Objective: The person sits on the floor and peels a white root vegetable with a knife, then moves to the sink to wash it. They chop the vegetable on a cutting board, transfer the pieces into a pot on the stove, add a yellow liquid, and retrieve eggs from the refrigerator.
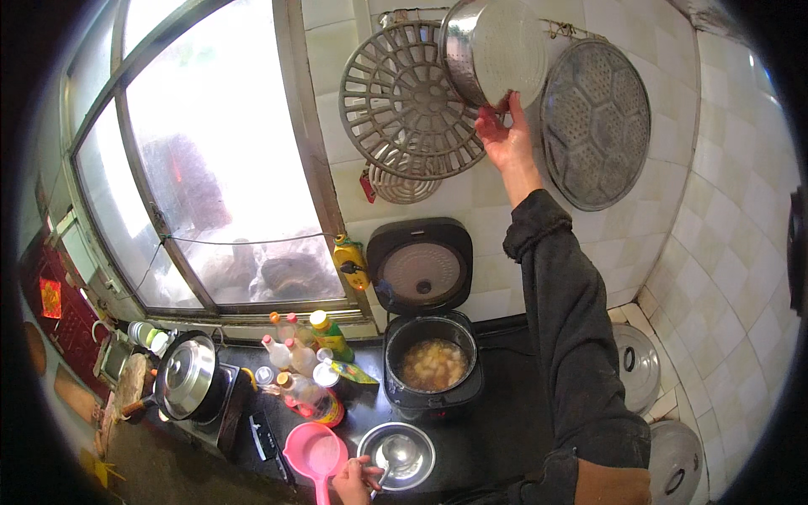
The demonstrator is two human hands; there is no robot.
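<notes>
My right hand (507,136) is raised to the wall and grips the lower rim of a perforated metal steamer pot (505,57). Low in the view, my left hand (356,483) has its fingers at the handle of a metal ladle (398,452), whose bowl lies in a steel basin (429,464). A pink plastic dipper (315,447) is just left of that hand. Beyond the basin stands a rice cooker (432,404) with its lid (420,265) up, holding chunks of food in brownish liquid (435,365).
Round metal racks (413,101) and a perforated steamer plate (596,126) hang on the tiled wall. Several bottles (303,356) crowd the black counter beside the cooker. A lidded pan (186,375) sits on a stove at left. Glass lids (634,369) are at right.
</notes>
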